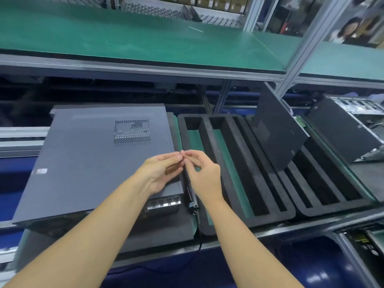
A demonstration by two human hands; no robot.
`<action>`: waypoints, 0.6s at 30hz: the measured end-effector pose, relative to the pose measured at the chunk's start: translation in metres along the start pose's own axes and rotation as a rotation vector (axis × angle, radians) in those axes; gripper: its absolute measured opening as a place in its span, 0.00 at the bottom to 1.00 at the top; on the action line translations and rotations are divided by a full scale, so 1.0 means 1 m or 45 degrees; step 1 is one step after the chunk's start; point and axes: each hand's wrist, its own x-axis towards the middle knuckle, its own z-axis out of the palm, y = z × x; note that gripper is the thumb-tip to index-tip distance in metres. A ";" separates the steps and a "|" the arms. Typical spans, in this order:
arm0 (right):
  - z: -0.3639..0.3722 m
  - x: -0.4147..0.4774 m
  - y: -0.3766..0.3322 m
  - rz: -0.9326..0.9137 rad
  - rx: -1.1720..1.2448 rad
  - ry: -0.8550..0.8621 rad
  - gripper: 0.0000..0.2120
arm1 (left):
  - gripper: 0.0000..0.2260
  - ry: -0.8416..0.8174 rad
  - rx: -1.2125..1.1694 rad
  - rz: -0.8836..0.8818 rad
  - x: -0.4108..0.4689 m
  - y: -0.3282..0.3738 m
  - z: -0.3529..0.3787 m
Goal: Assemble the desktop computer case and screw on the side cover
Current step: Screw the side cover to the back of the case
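The grey computer case (93, 159) lies flat on a black foam pad, its side cover with a vent grid (132, 133) facing up. My two hands meet just above the case's right edge. My left hand (164, 171) has its fingers held fairly straight, and their tips touch my right hand. The thumb and forefinger of my right hand (204, 175) pinch something tiny at that meeting point, apparently a small screw, too small to make out. An electric screwdriver (192, 199) with a coiled cord lies beside the case, under my right wrist.
Two black slotted foam trays (239, 163) sit to the right, and a black panel (278, 129) stands tilted in the farther one. Another case (349, 129) lies at the far right. A green shelf (145, 38) runs overhead. A person (351, 28) is behind the rack.
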 end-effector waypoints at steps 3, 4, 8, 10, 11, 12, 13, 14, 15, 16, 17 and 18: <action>0.006 -0.004 0.017 0.182 -0.118 0.148 0.12 | 0.08 0.063 -0.010 0.063 -0.001 0.010 -0.018; 0.008 -0.004 0.027 0.339 -0.186 0.165 0.12 | 0.08 0.089 -0.010 0.087 -0.001 0.013 -0.026; 0.022 -0.006 0.076 0.794 -0.867 -0.303 0.25 | 0.06 0.159 -0.044 0.187 0.001 0.024 -0.060; 0.034 -0.009 0.089 0.844 -1.061 -0.497 0.29 | 0.06 0.165 -0.045 0.208 0.002 0.027 -0.072; 0.040 -0.011 0.094 0.856 -1.096 -0.542 0.27 | 0.06 0.162 -0.035 0.217 0.003 0.027 -0.076; 0.043 -0.011 0.098 0.857 -1.125 -0.562 0.26 | 0.06 0.158 -0.026 0.228 0.003 0.028 -0.078; 0.045 -0.011 0.103 0.852 -1.143 -0.568 0.24 | 0.06 0.155 -0.023 0.240 0.003 0.028 -0.081; 0.046 -0.010 0.107 0.860 -1.139 -0.565 0.23 | 0.06 0.150 -0.021 0.253 0.004 0.029 -0.083; 0.046 -0.009 0.110 0.878 -1.115 -0.561 0.22 | 0.06 0.141 -0.023 0.266 0.004 0.029 -0.085; 0.045 -0.007 0.112 0.906 -1.072 -0.556 0.22 | 0.06 0.131 -0.027 0.278 0.004 0.029 -0.087; 0.041 -0.005 0.113 0.944 -0.982 -0.537 0.22 | 0.06 0.123 -0.030 0.289 0.005 0.030 -0.088; 0.037 -0.004 0.112 0.992 -0.820 -0.490 0.22 | 0.06 0.118 -0.034 0.299 0.006 0.031 -0.089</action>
